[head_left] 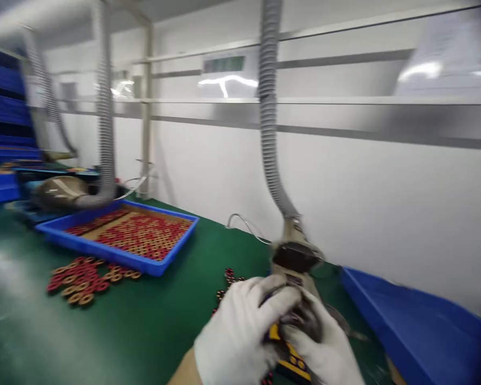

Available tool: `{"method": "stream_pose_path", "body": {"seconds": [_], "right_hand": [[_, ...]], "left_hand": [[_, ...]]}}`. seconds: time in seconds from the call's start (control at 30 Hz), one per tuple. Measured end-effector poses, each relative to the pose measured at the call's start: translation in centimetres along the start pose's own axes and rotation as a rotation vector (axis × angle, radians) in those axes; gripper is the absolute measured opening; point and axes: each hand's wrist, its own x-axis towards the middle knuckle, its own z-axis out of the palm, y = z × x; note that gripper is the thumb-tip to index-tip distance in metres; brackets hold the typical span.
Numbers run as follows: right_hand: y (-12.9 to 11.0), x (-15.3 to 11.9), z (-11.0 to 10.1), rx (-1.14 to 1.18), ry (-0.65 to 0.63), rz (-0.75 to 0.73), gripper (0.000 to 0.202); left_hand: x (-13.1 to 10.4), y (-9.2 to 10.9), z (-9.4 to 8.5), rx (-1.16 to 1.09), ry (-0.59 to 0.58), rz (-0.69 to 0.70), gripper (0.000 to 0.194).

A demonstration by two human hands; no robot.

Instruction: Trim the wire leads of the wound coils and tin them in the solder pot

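My left hand (242, 326), in a white glove, is closed with its fingers curled at the front of a small bench machine (292, 272). My right hand (328, 342), gloved as well, is closed opposite it, the two nearly meeting. Between them is a dark, rounded piece (313, 321), blurred and partly covered by the fingers; its kind does not show. Below it, yellow-and-black markings (292, 361) and round buttons show on the machine. Small dark-and-red rings (229, 274) lie just left of the machine, partly hidden behind my left hand.
A blue tray (156, 266) on the left holds rows of red and tan rings, with a loose pile of rings (80, 280) before it. A grey hose (269, 107) drops to the machine. Another blue tray (417, 326) leans at right. A second machine (62, 192) stands far left.
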Motion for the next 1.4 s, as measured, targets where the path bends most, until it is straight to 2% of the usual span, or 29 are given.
{"method": "stream_pose_path", "body": {"seconds": [0.1, 0.23, 0.3, 0.37, 0.43, 0.5, 0.6, 0.7, 0.87, 0.97, 1.1, 1.2, 1.3, 1.4], "right_hand": [[-1.2, -0.4, 1.1, 0.015, 0.019, 0.120, 0.045], [-1.9, -0.5, 1.3, 0.177, -0.055, 0.136, 0.042], [-1.9, -0.4, 0.4, 0.191, -0.130, 0.099, 0.039], [-1.8, -0.3, -0.4, 0.124, -0.184, 0.015, 0.028], [-1.6, -0.4, -0.6, 0.061, -0.168, -0.089, 0.015], [-1.4, -0.5, -0.3, 0.109, -0.081, -0.133, 0.006], [-1.0, -1.0, 0.6, 0.459, 0.092, 0.002, 0.007], [-0.9, -1.1, 1.0, 0.689, 0.158, 0.142, 0.018], [-1.6, -1.3, 1.6, 0.693, 0.031, 0.256, 0.031], [-2.4, -1.7, 2.7, 0.770, -0.026, 0.331, 0.031], [-2.8, -1.9, 3.4, 0.886, -0.002, 0.402, 0.031], [-2.7, -1.8, 3.3, 0.906, 0.040, 0.428, 0.031], [-2.7, -1.6, 3.3, 0.898, 0.078, 0.443, 0.030], [-2.6, -1.6, 3.4, 0.901, 0.070, 0.443, 0.029]], "left_hand": [[0.0, -1.3, 0.5, -0.047, -0.035, -0.004, 0.060], [-0.3, -2.0, 1.2, -0.201, 0.061, -0.107, 0.046], [-0.3, -2.1, 1.2, -0.350, 0.091, -0.148, 0.040], [-0.3, -1.9, 1.1, -0.446, 0.090, -0.157, 0.036], [-0.2, -1.6, 0.9, -0.428, 0.105, -0.100, 0.034], [-0.1, -1.1, 0.6, -0.330, 0.140, 0.006, 0.030], [-0.1, -0.7, 0.4, -0.186, 0.196, 0.156, 0.022], [-0.2, -0.8, 0.3, -0.105, 0.246, 0.181, 0.021], [-0.2, -1.2, 0.4, -0.080, 0.270, 0.179, 0.025], [0.1, -1.3, 0.4, -0.156, 0.262, 0.142, 0.031], [0.3, -1.3, 0.2, -0.375, 0.169, -0.011, 0.037], [0.3, -1.1, 0.0, -0.424, 0.118, -0.102, 0.037], [0.2, -1.1, 0.0, -0.363, 0.136, -0.078, 0.050], [0.3, -1.4, 0.1, -0.359, 0.145, 0.023, 0.042]]}}
